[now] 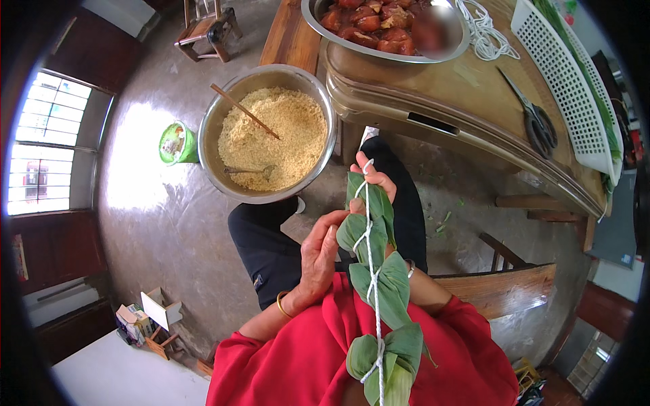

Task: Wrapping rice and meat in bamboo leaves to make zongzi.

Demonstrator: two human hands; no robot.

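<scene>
Several leaf-wrapped dumplings hang one below another along a white cotton string, in front of the red shirt. My left hand is beside the upper dumplings, its thumb and fingers at the edge of the leaf wrapping. My right hand is around the topmost dumpling, its fingertips showing at the top with the string looped over a finger; leaves hide most of its palm. Beyond my left hand, a steel basin holds pale grains, a chopstick and a metal spoon.
On the brown table are a steel bowl of marinated meat chunks, loose white string, scissors and a white plastic basket with long leaves. A green bin, a wooden bench and a chair stand around.
</scene>
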